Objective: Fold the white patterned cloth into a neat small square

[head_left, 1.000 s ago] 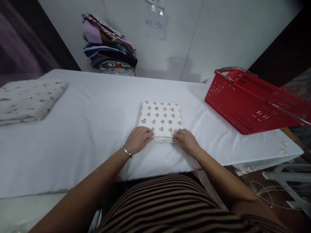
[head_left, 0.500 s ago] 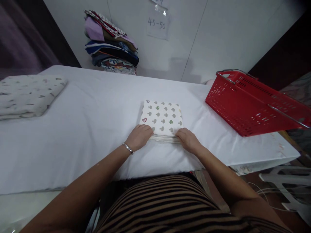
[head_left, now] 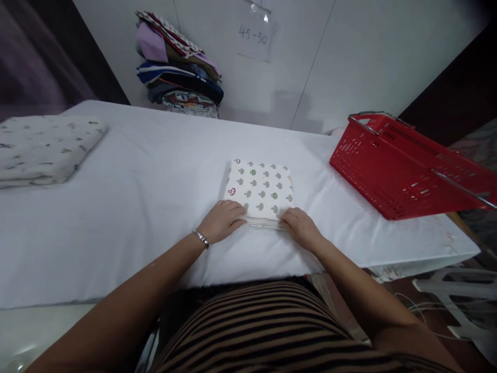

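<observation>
A folded white cloth printed with grey, green and red mushrooms lies flat on the white-covered table in front of me. Its near edge shows several stacked layers. At the near left corner, my left hand, with a silver bracelet on the wrist, has its fingers on top and its thumb along the front edge. My right hand pinches the near right corner in the same way. Parts of both corners are hidden under the fingers.
A red plastic basket with metal handles stands on the table's right side. Another folded printed cloth lies at the far left. Behind the table, a stack of folded fabrics rises against the wall, near a "45-50" sign.
My left thumb has come slightly away from the fingers at the cloth's front edge. The cloth and my right hand stay nearly where they were; the view has shifted a little.
</observation>
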`<state>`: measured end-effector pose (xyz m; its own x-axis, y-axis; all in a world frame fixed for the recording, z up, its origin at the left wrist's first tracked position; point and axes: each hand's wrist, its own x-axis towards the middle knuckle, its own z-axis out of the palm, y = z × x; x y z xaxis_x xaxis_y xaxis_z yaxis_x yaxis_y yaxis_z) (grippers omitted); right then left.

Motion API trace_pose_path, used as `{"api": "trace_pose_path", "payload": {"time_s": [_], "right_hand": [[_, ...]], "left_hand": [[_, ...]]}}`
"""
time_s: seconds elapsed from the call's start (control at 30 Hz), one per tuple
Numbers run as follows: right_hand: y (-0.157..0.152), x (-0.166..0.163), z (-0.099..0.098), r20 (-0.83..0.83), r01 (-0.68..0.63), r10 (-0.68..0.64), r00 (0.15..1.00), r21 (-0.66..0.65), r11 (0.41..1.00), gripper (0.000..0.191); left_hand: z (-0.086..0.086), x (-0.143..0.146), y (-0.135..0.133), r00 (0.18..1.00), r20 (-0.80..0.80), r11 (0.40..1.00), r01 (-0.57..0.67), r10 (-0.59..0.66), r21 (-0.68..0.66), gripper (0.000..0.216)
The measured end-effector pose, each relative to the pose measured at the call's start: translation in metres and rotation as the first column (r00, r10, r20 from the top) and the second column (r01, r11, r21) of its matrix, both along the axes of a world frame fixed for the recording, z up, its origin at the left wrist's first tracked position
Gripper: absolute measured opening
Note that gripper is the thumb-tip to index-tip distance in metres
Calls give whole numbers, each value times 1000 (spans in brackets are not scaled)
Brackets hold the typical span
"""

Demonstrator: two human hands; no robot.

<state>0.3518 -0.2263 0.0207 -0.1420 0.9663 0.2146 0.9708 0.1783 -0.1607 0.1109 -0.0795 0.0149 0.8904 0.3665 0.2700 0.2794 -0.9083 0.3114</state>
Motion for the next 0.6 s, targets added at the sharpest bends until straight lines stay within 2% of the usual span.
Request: {"api": "trace_pose_path", "payload": {"time_s": [0.33,0.47,0.6], "right_hand": [[7,11,9,-319,9,-63,946,-167,986,9],[11,15,11,-341,-16,-55,939,-203,979,10],[12,15,14,-325,-43,-31,945,-216,975,12]], "left_hand": [[4,6,7,999,11,989,-39,41,-141,19],[6,8,11,1000,-10,988,-23,22,-153,21],[9,10,8,998,-53,994,-48,43,-101,25]]}}
